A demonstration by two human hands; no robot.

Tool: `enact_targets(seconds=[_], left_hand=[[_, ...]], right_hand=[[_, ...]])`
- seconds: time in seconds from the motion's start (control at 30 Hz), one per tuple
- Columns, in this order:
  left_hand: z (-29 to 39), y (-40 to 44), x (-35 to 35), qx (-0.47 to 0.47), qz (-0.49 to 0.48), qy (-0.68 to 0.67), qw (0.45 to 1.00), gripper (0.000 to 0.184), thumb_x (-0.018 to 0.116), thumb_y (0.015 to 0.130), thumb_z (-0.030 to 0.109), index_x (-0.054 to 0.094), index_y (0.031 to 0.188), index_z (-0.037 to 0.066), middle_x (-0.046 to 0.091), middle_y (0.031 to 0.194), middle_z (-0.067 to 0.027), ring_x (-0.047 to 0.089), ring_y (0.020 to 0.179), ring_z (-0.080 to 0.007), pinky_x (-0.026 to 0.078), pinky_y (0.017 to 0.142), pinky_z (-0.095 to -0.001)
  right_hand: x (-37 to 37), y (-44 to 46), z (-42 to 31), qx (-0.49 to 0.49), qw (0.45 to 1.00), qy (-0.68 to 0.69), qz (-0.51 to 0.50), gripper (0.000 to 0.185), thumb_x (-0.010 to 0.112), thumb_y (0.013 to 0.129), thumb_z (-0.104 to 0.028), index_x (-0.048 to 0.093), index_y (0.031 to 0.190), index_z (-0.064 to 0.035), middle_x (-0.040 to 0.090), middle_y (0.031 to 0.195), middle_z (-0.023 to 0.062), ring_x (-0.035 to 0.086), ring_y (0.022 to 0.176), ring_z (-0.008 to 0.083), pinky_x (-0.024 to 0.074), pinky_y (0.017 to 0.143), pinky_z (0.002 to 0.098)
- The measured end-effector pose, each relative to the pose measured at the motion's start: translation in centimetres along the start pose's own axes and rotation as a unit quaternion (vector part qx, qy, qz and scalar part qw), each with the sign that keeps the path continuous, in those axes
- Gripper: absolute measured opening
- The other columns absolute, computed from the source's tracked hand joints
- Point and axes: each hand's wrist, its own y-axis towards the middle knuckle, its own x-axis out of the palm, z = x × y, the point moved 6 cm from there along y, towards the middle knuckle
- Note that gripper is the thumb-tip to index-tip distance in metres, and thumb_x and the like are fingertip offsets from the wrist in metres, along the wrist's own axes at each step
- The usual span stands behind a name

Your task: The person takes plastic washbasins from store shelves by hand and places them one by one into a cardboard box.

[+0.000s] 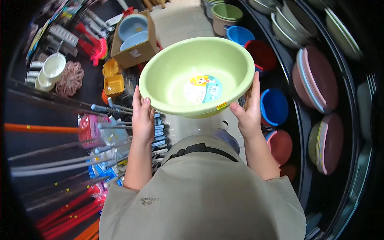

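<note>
A light green plastic basin (172, 76) is held up in front of my body, its open side tilted toward me. Inside on its bottom is a round printed label (204, 89), and a small yellow and red price sticker (221, 106) is on the near rim. My left hand (143, 114) grips the left side of the rim, its fingers partly behind the basin. On the right side, my right hand (250, 112) holds the rim with the thumb toward the front edge. The basin's underside is mostly hidden.
Shelves on the right hold stacked pink basins (324, 80), a blue bucket (274, 107) and red tubs. At left are mop poles (60, 166), packaged goods and white cups (54, 66). A cardboard box (134, 57) with blue basins stands ahead beside the tiled aisle (182, 22).
</note>
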Motion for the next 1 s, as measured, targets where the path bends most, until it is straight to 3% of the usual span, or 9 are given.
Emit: enact_targets(seconds=[0.23,0.3,0.37,0.5,0.57,0.63,0.67,0.93,1.0], left_hand=[[-0.8,1.3,-3.9,0.011,0.097,0.007,0.995,0.057,0.04,0.099,0.021,0.015,0.147,0.004,0.033,0.145,-0.0128,0.041,0.128,-0.0211,0.032,0.105,-0.0349],[-0.8,1.9,-3.9,0.012,0.115,0.013,0.993,0.058,0.041,0.099,0.022,0.014,0.147,0.004,0.033,0.146,-0.0126,0.041,0.128,-0.0209,0.032,0.104,-0.0353],[-1.2,2.8,-4.2,-0.011,0.111,-0.019,0.994,0.063,0.045,0.097,0.021,0.01,0.148,0.006,0.023,0.151,-0.0127,0.026,0.137,-0.0222,0.023,0.11,-0.0382],[-0.4,4.9,-3.2,-0.013,0.128,-0.003,0.992,0.063,0.044,0.098,0.021,0.009,0.148,0.007,0.024,0.151,-0.0121,0.027,0.137,-0.0228,0.025,0.109,-0.0385],[-0.2,6.1,-2.2,-0.006,0.162,0.027,0.986,0.06,0.041,0.099,0.024,0.012,0.147,0.005,0.034,0.145,-0.0113,0.04,0.13,-0.0211,0.029,0.107,-0.0365],[-0.6,7.7,-1.4,-0.002,0.133,-0.005,0.991,0.062,0.043,0.098,0.02,0.009,0.148,0.006,0.023,0.151,-0.0132,0.028,0.136,-0.0234,0.026,0.109,-0.0378],[-0.5,8.2,-0.7,0.001,0.155,0.013,0.988,0.059,0.04,0.098,0.022,0.012,0.147,0.005,0.035,0.144,-0.0096,0.039,0.131,-0.0212,0.029,0.107,-0.0364],[-2.5,10.1,0.5,-0.02,0.194,-0.012,0.981,0.058,0.042,0.098,0.024,0.015,0.147,0.007,0.04,0.141,-0.0086,0.044,0.125,-0.0209,0.032,0.104,-0.038],[-2.9,8.7,-0.4,-0.016,0.207,-0.015,0.978,0.058,0.042,0.098,0.024,0.016,0.147,0.006,0.041,0.139,-0.0085,0.044,0.123,-0.0206,0.032,0.104,-0.0384]], right_hand=[[5.4,4.1,2.9,0.031,0.991,0.026,-0.126,0.119,0.079,0.067,-0.029,-0.004,0.146,0.0032,0.025,0.146,0.0218,0.027,0.135,0.0289,0.021,0.111,0.0397],[6.3,5.5,3.8,0.011,0.984,-0.095,-0.15,0.121,0.08,0.066,-0.026,-0.007,0.146,0.0019,0.026,0.146,0.0222,0.029,0.135,0.0291,0.0232,0.11,0.0384],[6.9,7.3,4.6,0.012,0.984,-0.068,-0.163,0.122,0.08,0.066,-0.024,-0.008,0.146,0.0015,0.026,0.146,0.0223,0.029,0.134,0.0293,0.0234,0.11,0.0378],[7.7,11.0,5.1,0.026,0.983,-0.049,-0.173,0.121,0.079,0.066,-0.025,-0.008,0.146,0.0007,0.027,0.146,0.0224,0.03,0.134,0.03,0.0234,0.11,0.0374],[7.3,12.7,6.0,0.045,0.983,-0.021,-0.174,0.119,0.078,0.067,-0.025,-0.007,0.146,0.0006,0.026,0.146,0.0224,0.029,0.134,0.0301,0.0226,0.11,0.0376],[6.6,14.5,6.7,0.059,0.983,0.004,-0.175,0.117,0.077,0.068,-0.026,-0.006,0.146,0.0005,0.025,0.147,0.0224,0.028,0.135,0.0301,0.0219,0.111,0.0378],[6.3,15.4,6.9,0.047,0.983,0.021,-0.175,0.114,0.075,0.07,-0.026,-0.006,0.146,0.0011,0.024,0.147,0.0221,0.027,0.135,0.0297,0.0211,0.111,0.0376],[6.4,19.2,7.4,0.026,0.974,0.089,-0.206,0.102,0.068,0.077,-0.022,-0.001,0.146,0.005,0.023,0.146,0.0231,0.026,0.135,0.0296,0.0211,0.111,0.0374],[7.3,18.3,7.5,0.006,0.973,0.023,-0.228,0.102,0.069,0.076,-0.021,-0.001,0.146,0.0046,0.023,0.146,0.0231,0.027,0.135,0.0299,0.0216,0.111,0.0375]])
